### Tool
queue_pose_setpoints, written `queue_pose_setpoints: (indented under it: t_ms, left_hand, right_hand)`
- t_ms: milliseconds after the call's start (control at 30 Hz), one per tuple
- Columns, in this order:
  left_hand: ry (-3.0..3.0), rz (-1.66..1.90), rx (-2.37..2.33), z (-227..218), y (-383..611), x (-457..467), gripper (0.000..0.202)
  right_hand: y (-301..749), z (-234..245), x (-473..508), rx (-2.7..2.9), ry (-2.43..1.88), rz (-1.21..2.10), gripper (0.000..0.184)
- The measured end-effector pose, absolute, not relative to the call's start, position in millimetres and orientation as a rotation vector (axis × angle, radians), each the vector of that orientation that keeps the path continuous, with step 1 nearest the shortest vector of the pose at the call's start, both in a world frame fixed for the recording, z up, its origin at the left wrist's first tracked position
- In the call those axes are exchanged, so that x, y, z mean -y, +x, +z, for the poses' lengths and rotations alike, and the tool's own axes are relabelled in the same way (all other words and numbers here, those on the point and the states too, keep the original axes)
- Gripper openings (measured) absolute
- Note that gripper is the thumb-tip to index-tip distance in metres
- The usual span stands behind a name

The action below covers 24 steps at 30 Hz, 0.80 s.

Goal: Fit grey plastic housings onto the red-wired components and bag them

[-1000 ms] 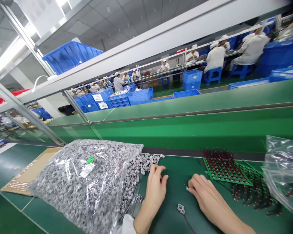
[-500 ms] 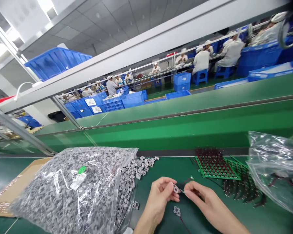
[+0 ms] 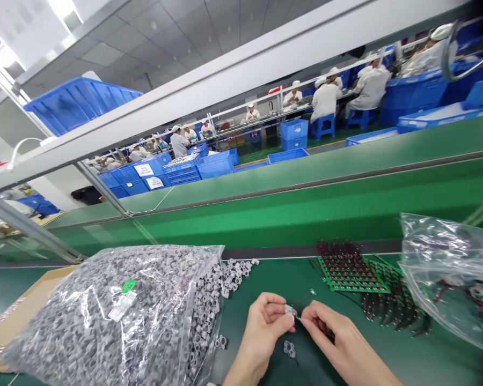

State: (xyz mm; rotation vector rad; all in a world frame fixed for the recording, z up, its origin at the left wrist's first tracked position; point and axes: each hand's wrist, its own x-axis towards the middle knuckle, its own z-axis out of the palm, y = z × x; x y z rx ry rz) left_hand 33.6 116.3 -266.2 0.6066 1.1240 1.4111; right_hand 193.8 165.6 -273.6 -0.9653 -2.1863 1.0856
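Observation:
My left hand [image 3: 265, 329] pinches a small grey plastic ring piece [image 3: 290, 310] between thumb and fingers. Close against it, my right hand [image 3: 336, 335] grips a tiny green circuit board [image 3: 298, 318] at the fingertips; its wires are mostly hidden by the hand. The two parts meet or nearly meet; which, I cannot tell. Below the hands, a grey ring piece with a dark wire [image 3: 289, 349] lies on the green table. Just beyond my fingers rests another small board [image 3: 313, 292] on a red wire.
At left sits a big clear bag of grey plastic rings [image 3: 100, 316], with loose rings [image 3: 238, 272] spilling from its mouth. Cardboard [image 3: 32, 305] lies behind it. To the right are green circuit board panels with wires [image 3: 352, 274] and a clear plastic bag [image 3: 443, 257]. People work farther off.
My left hand has turned the grey ring piece, and its thumb has come lower over it. The right fingertips have moved closer with the board. The whole view has shifted slightly.

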Motion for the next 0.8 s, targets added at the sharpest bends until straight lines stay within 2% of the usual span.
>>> queue_pose_setpoints:
  t_ms: [167, 433, 500, 667, 800]
  left_hand:
    - [0.686, 1.357, -1.217, -270, 35, -116, 0.056]
    - [0.825, 1.318, -1.342, -283, 39, -114, 0.068]
    - [0.920, 1.300, -1.375, -285, 38, -113, 0.062]
    - [1.245, 1.239, -1.453, -280, 36, -109, 0.032]
    - [1.372, 1.179, -1.539, -268, 37, -106, 0.025]
  right_hand:
    - [195, -271, -166, 2.206, -0.822, 0.987, 0.030]
    - [196, -273, -169, 2.252, -0.969, 1.144, 0.031]
    - [196, -271, -169, 2.279, -0.978, 1.144, 0.031]
    - [196, -270, -167, 2.320, -0.990, 1.033, 0.029]
    - [196, -270, -166, 2.311, -0.975, 0.969, 0.028]
